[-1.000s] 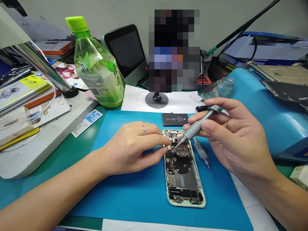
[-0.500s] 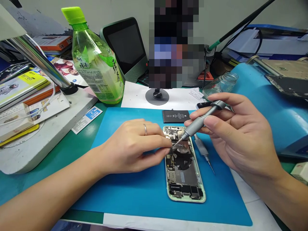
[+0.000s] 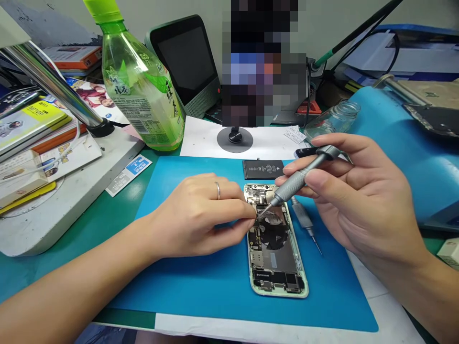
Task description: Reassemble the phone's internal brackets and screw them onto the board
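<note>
An opened smartphone [image 3: 278, 260] with a pale green frame lies on a blue mat, its circuit board and inner parts bare. My right hand [image 3: 362, 191] grips a grey precision screwdriver [image 3: 296, 184], tilted so that its tip reaches the upper left of the phone's inside. Thumb and forefinger of my left hand [image 3: 208, 215] are pinched together close by that tip, over the phone's left edge; what they hold, if anything, is hidden. A second grey screwdriver [image 3: 303, 215] rests right of the phone. Above the phone lies a black phone battery [image 3: 263, 169].
A green tea bottle [image 3: 139, 91] and a screen device [image 3: 184, 62] stand at the back left. A lamp base [image 3: 75, 191] carrying boxes fills the left side. A glass jar [image 3: 333, 119] and a blue machine [image 3: 390, 153] are on the right. Part of the back is pixelated.
The whole view has shifted slightly, with the background sitting a little higher. Both hands and the screwdriver keep nearly the same pose over the phone.
</note>
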